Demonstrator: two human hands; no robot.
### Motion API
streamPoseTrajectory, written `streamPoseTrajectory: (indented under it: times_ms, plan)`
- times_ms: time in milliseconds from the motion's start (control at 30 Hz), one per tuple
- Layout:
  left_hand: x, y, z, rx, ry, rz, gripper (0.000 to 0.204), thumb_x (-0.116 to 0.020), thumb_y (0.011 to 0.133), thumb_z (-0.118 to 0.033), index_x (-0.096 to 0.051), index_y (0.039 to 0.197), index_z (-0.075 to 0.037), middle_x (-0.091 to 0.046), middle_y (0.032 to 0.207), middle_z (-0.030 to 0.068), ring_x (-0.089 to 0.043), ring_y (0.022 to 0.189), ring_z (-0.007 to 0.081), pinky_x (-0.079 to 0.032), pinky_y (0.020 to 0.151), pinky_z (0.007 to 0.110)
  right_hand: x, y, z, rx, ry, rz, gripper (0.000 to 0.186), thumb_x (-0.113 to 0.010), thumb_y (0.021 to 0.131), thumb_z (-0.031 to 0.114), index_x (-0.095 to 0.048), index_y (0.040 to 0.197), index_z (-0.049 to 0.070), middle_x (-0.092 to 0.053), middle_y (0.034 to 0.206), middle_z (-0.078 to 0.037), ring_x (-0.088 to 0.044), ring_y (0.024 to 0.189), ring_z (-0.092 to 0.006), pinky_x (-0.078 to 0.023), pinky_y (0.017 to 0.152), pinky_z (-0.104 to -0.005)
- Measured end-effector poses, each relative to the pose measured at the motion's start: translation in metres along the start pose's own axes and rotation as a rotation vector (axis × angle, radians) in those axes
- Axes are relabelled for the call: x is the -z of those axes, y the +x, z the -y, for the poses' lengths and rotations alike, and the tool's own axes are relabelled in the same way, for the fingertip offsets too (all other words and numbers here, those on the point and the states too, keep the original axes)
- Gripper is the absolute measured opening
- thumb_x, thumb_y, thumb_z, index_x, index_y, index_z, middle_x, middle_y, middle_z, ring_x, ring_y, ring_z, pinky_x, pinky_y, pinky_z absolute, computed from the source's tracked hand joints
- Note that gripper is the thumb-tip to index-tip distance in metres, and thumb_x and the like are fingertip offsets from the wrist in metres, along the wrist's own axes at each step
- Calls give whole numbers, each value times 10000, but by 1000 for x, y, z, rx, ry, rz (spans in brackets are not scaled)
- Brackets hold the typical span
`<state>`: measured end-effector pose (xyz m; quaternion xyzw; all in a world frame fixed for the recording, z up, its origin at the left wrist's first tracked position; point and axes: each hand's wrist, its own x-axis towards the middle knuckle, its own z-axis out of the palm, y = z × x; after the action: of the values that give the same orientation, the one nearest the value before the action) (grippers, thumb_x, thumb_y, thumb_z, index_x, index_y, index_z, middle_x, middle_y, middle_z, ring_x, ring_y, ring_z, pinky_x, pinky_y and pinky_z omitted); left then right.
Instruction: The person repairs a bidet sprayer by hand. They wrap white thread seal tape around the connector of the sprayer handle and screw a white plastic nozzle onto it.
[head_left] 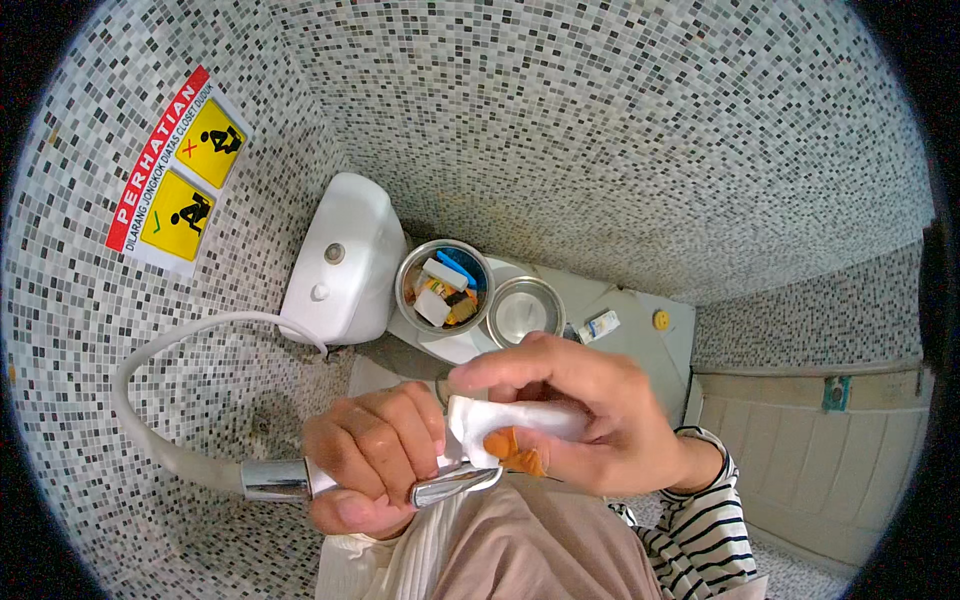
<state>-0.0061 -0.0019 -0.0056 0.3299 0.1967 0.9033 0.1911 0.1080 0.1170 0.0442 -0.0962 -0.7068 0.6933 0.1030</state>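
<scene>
My left hand [372, 450] is wrapped round the handle of a bidet sprayer [467, 425], which is white with a chrome lever [455, 488]. A chrome connector [277, 480] sticks out to the left of this hand and joins a pale hose [130, 385]. My right hand [595, 410] closes round the sprayer's white head end, fingers above and thumb below. A small, crumpled-looking orange piece [515, 449] lies at the right thumb tip against the white surface; its kind is unclear. The right fingers partly hide the white part.
Beyond my hands stands a white toilet tank [345, 240]. On the pale ledge [655, 345] beside it are a metal basin [402, 300] of sponges and other items, a second metal basin [557, 300], a white packet [600, 326] and a round yellow item [660, 320]. A pale door [800, 430] is at right.
</scene>
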Motion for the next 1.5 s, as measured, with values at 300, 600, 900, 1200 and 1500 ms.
streamPoseTrajectory:
  times_ms: [300, 600, 900, 1200, 1500]
  plan:
    - [3, 2, -6, 23, -20, 42, 262, -524, 673, -200, -379, 478, -101, -485, 419, 26, -418, 390, 151, -352, 471, 304, 6, 6, -2, 126, -102, 127, 270, -634, 723, -18, -679, 977, 61, -573, 924, -83, -538, 840, -176, -419, 745, -267]
    - [8, 2, -6, 117, -78, 107, 220, -548, 648, -192, -406, 511, -93, -497, 434, 31, -426, 395, 159, -367, 488, 314, 7, 18, -2, 29, -110, 255, 233, -662, 680, -24, -605, 894, 48, -575, 894, -71, -560, 803, -147, -437, 729, -265]
    - [12, 0, 4, 62, -59, 210, 183, -540, 647, -173, -431, 526, -90, -520, 457, 39, -463, 413, 164, -371, 508, 322, -6, 18, -21, 46, 91, 185, 310, -625, 728, -27, -449, 973, 43, -551, 858, -44, -543, 827, -118, -440, 718, -275]
    - [9, 6, 1, 85, -165, 139, 190, -523, 660, -177, -429, 530, -77, -500, 442, 47, -453, 397, 165, -378, 500, 326, 7, 17, -32, -242, 654, 245, 312, -643, 744, -72, -471, 991, 13, -547, 1033, -96, -527, 987, -135, -431, 848, -254]
    - [13, 9, 4, 126, -166, 192, 180, -538, 655, -168, -439, 533, -79, -525, 466, 45, -491, 432, 176, -411, 547, 332, 6, 15, -34, -118, 529, 249, 372, -655, 700, -79, -463, 1004, 14, -529, 1002, -70, -521, 959, -125, -426, 832, -250]
